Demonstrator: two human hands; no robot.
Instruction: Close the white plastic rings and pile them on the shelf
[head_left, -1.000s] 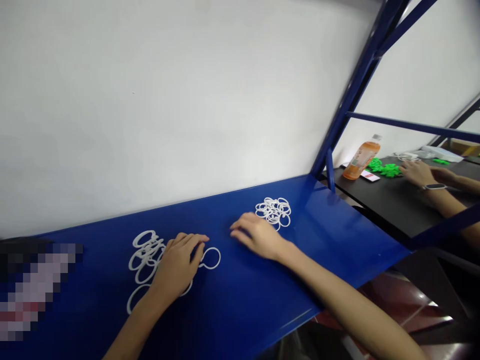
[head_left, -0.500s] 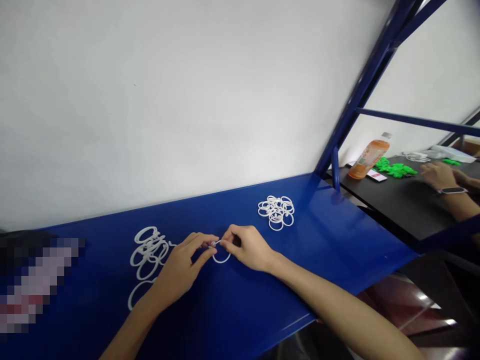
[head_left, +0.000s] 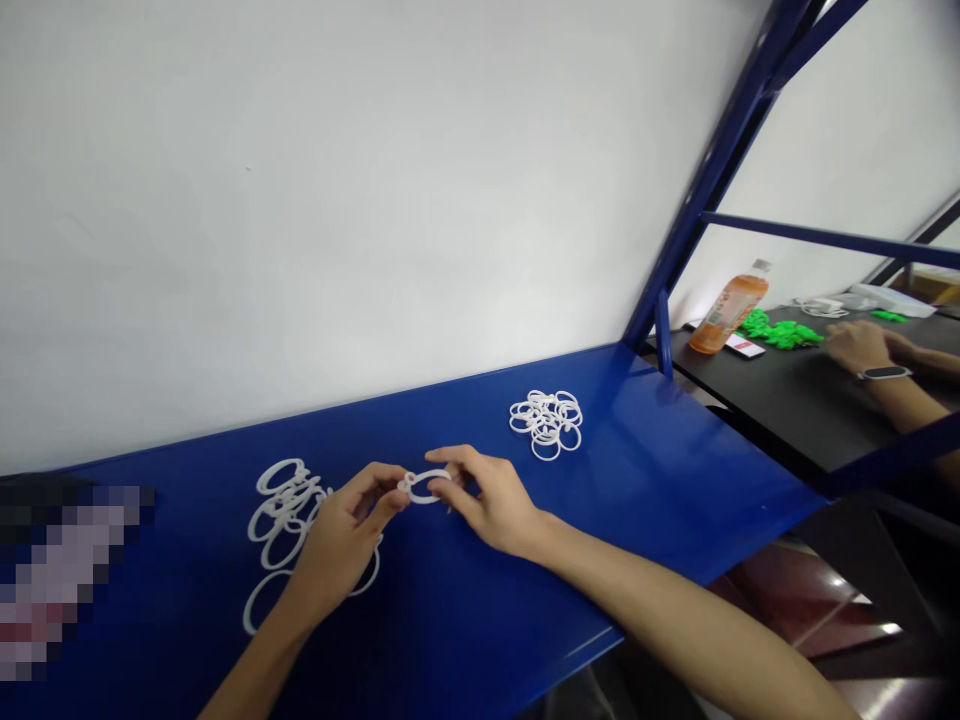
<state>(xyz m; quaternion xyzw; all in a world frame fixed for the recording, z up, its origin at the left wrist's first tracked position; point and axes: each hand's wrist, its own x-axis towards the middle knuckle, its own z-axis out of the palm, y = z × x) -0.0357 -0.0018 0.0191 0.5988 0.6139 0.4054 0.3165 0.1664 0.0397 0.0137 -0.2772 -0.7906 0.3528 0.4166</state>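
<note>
Both hands pinch one white plastic ring just above the blue shelf. My left hand grips its left side with thumb and fingertips. Its right side is held by my right hand, fingers curled. A loose pile of larger white rings lies to the left, partly under my left hand. A tighter heap of smaller white rings sits beyond my right hand, toward the wall.
A white wall backs the shelf, and a blue upright post rises at its right end. Beyond it, a black table holds an orange drink bottle and green parts; another person's hand with a wristband rests there.
My hands left the shelf surface, came together over a single ring and lifted it off the blue surface. The other person's hand shifted slightly on the black table.
</note>
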